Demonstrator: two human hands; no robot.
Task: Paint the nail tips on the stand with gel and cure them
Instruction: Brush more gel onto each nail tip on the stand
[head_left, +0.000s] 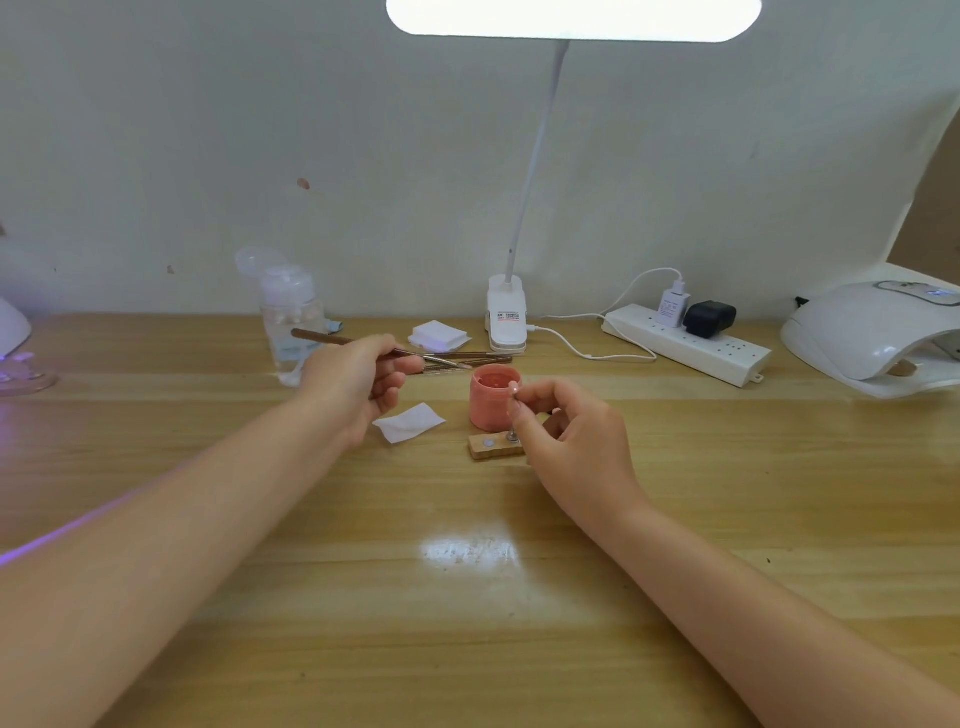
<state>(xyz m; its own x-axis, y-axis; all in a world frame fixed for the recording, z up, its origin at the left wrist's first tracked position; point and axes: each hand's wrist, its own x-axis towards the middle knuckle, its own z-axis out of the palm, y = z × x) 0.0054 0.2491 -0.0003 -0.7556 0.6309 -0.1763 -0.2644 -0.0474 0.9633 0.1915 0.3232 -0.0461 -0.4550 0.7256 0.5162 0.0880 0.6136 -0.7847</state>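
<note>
Pink gel jar (490, 397) mid-table, left hand (363, 382) gripping brush (332, 340), right hand (563, 431) pinching nail tip (514, 386) over wooden stand (496, 446)

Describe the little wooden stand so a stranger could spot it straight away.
Start at the white clip-on desk lamp against the back wall and come straight toward the viewer to the open pink gel jar. The wooden stand lies on the table just in front of that jar, under the right hand. It is the only small wooden block there, with round metal spots on top.

Bright lamp (573, 18) overhead; table (467, 597) glare; edges warped, perhaps soft.
</note>
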